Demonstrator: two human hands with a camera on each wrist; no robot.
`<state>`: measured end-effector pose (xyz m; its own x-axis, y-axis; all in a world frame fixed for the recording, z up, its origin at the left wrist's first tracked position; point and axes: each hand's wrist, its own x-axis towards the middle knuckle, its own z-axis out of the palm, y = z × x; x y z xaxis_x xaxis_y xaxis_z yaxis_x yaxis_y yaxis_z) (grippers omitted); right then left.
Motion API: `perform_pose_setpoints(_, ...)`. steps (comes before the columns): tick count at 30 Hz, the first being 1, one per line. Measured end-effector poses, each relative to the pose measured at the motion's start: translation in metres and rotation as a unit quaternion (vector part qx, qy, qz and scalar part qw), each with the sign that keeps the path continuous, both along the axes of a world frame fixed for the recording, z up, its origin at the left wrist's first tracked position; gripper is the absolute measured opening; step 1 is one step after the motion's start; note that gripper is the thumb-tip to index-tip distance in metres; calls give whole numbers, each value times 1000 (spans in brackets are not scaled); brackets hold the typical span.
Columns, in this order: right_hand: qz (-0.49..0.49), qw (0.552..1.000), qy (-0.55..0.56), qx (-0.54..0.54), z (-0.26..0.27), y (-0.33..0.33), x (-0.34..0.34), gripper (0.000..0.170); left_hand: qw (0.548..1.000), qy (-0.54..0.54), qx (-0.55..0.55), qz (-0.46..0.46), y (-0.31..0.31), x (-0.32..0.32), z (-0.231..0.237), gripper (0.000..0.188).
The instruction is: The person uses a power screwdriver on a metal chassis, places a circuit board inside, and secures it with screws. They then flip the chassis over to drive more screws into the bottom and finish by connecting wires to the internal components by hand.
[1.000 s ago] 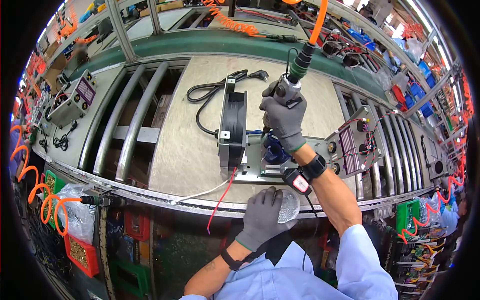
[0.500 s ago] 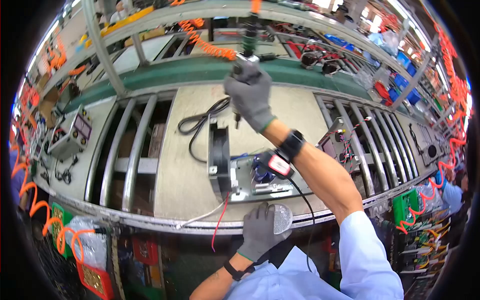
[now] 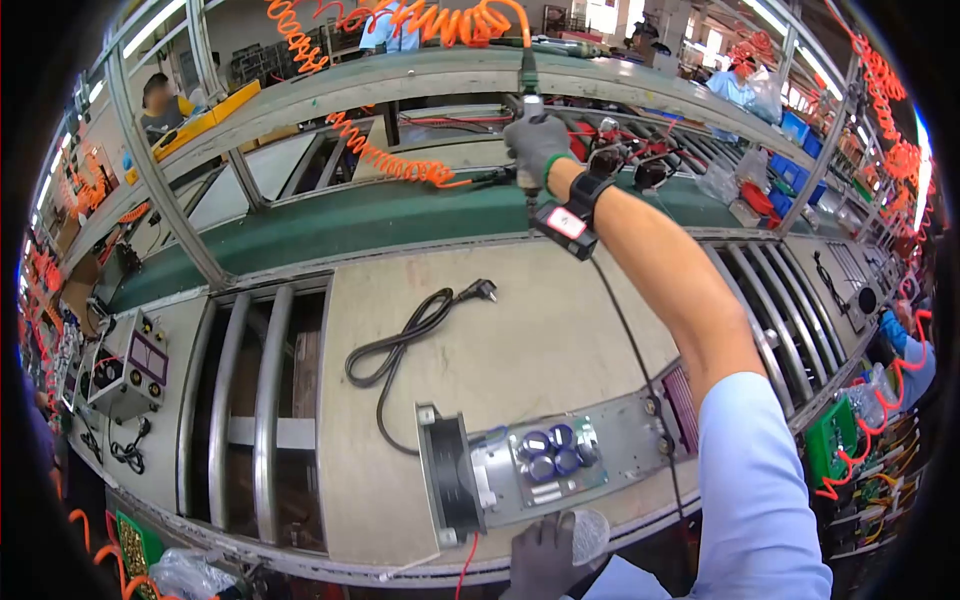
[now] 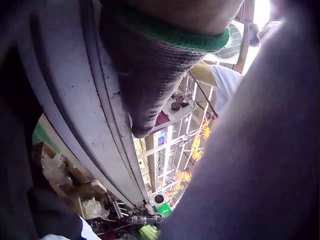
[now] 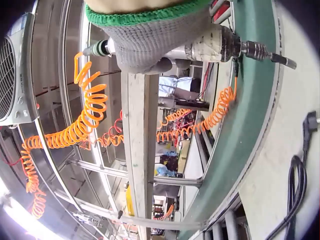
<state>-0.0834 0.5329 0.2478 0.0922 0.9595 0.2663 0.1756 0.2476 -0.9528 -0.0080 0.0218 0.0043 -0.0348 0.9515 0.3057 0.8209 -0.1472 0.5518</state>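
Observation:
In the head view my right gloved hand (image 3: 540,145) is raised over the green belt, gripping an air screwdriver (image 5: 212,46) whose bit points down toward the bench. My left gloved hand (image 3: 542,555) is at the bench's front edge, holding a silvery, speckled, rounded thing (image 3: 590,535) between thumb and fingers; its kind is unclear. Just beyond lies a metal chassis (image 3: 640,435) bearing a circuit board with dark blue capacitors (image 3: 552,452). A black fan housing (image 3: 452,470) stands at its left end, and a purple-striped panel (image 3: 680,410) at its right, partly behind my right arm.
A black power cord (image 3: 385,365) with a plug loops across the bench top. Metal rollers (image 3: 268,410) flank the bench plate, and another welder-like unit (image 3: 128,370) stands at the left. A coiled orange air hose (image 3: 440,22) hangs overhead.
My right hand has lifted the screwdriver off the circuit board, up and away toward the back. The view has tilted up. My left hand stays at the front edge with the silvery thing.

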Motion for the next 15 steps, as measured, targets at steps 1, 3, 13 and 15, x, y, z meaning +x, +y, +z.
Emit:
perform_pose_setpoints(1, 2, 1000, -21, 10, 2, 22, -2, 15, 1000, 3, -23, -3, 3, -1, 3, 93)
perform_pose_setpoints(3, 4, 997, -76, 34, -5, 69, 0, 17, 998, 2, -52, -23, 5, -6, 7, 93)
perform_pose_setpoints(13, -34, 967, -240, 72, -69, 84, -16, 51, 994, -23, -72, -80, 12, -17, 3, 80)
perform_pose_setpoints(15, 18, 951, -307, 40, -87, 73, -12, 47, 998, 27, -1, -52, 14, -14, -2, 81)
